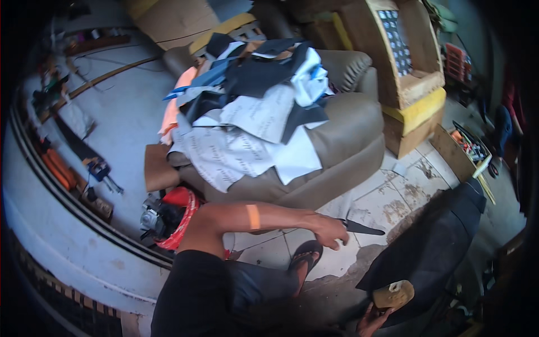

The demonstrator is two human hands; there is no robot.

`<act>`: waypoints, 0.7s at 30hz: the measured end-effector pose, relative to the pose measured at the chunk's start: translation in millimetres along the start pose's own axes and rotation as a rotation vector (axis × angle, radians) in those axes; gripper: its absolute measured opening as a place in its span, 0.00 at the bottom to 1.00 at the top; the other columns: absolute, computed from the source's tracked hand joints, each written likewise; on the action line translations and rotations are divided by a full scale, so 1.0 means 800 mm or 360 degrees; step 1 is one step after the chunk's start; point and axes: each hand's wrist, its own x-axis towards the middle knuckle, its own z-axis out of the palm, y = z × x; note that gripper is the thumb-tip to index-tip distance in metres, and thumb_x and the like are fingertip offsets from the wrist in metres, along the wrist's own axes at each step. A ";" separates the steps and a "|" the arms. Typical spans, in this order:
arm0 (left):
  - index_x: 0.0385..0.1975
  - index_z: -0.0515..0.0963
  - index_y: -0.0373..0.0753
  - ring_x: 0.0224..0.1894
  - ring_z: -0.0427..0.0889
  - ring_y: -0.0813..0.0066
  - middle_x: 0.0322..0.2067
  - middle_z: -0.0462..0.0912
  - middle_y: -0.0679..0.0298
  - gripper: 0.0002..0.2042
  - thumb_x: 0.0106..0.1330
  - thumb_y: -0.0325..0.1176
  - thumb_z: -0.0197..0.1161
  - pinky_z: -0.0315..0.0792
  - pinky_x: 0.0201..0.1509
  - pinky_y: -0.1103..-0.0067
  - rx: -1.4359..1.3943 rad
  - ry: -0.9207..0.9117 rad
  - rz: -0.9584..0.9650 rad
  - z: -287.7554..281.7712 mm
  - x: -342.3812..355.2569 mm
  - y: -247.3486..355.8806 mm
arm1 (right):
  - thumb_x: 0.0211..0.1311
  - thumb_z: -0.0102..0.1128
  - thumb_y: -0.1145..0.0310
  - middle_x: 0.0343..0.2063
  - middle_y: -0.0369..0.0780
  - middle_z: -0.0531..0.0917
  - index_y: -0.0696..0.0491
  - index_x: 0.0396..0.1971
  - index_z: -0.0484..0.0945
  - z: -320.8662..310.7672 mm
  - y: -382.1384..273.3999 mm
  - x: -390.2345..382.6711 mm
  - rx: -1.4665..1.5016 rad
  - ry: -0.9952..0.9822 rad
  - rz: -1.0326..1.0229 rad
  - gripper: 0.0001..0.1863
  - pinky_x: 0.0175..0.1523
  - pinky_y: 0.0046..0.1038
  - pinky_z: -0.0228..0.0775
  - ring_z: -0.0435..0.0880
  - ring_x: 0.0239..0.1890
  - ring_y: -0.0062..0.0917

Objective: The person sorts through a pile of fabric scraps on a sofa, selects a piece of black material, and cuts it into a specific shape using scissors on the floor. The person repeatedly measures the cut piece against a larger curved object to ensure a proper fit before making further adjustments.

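Observation:
My left hand (331,231) reaches out above the tiled floor, its fingers curled at the grip of dark pointed scissors (365,227). Their tapered end points right, and the handles are mostly hidden by the hand. At the lower right, my right hand (373,321) grips a tan, rounded piece (393,295) with a small pale spot near its top; its exact kind is unclear. Just beyond it, a long sheet of black material (435,244) slopes up to the right. My sandalled foot (306,259) rests on the tiles below the left hand.
Ahead stands a brown padded sofa seat (351,126) heaped with black, white and blue material scraps (255,115). A red container (182,216) holding a machine is beside my left arm. A wooden frame (421,84) stands at the back right, near a box of tools (471,149).

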 end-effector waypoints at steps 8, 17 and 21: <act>0.51 0.79 0.34 0.46 0.85 0.63 0.44 0.85 0.53 0.14 0.69 0.32 0.61 0.77 0.52 0.69 -0.0127 0.1423 -0.0847 -0.033 -0.336 0.048 | 0.66 0.65 0.47 0.36 0.42 0.83 0.52 0.51 0.78 -0.011 0.005 0.025 -0.0606 0.0000 0.0470 0.25 0.35 0.34 0.81 0.81 0.32 0.33; 0.49 0.78 0.33 0.49 0.84 0.56 0.45 0.83 0.50 0.15 0.67 0.35 0.63 0.76 0.54 0.67 0.0635 0.2467 -0.1124 -0.174 -0.427 -0.063 | 0.66 0.66 0.50 0.33 0.41 0.82 0.51 0.48 0.80 0.008 0.024 -0.005 -0.1199 -0.0581 0.0106 0.21 0.34 0.31 0.78 0.80 0.30 0.30; 0.66 0.67 0.40 0.68 0.67 0.48 0.64 0.70 0.49 0.32 0.66 0.51 0.64 0.62 0.70 0.58 0.0259 0.2591 -0.1811 -0.283 -0.397 -0.110 | 0.67 0.66 0.52 0.31 0.41 0.82 0.51 0.47 0.81 0.025 0.012 -0.027 -0.1300 -0.0696 -0.0144 0.19 0.33 0.30 0.76 0.79 0.29 0.29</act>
